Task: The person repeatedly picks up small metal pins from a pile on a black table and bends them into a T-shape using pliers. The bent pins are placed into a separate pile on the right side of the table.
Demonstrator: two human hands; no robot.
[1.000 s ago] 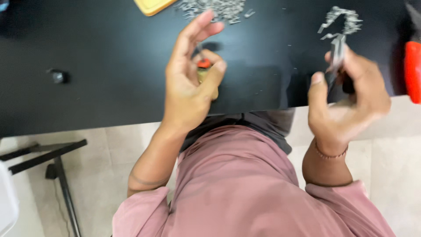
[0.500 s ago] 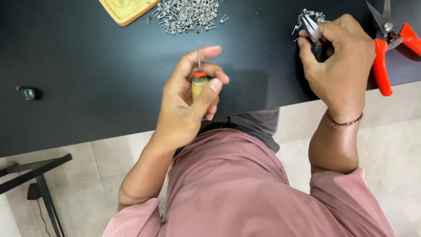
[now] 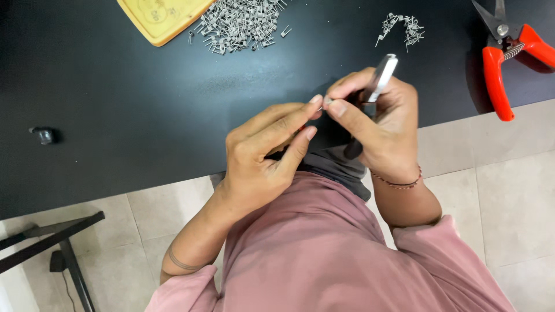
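Observation:
My left hand [image 3: 269, 147] and my right hand [image 3: 376, 124] meet over the front edge of the black table [image 3: 115, 104]. The left fingers close around a small part with a red band, mostly hidden in the palm. My right hand grips a slim silver tool [image 3: 378, 81] whose tip points up and away, and its thumb and forefinger pinch a tiny metal piece [image 3: 326, 103] against the left fingertips.
A large heap of small metal springs [image 3: 240, 23] lies at the table's back beside a yellow board [image 3: 165, 17]. A smaller cluster of springs [image 3: 402, 26] sits to the right. Red-handled cutters [image 3: 503, 63] lie at the far right. A small dark part [image 3: 43, 134] rests at the left.
My right hand has come back from the small spring cluster toward the left hand, and the two now touch at the fingertips. The view has shifted so the table sits lower.

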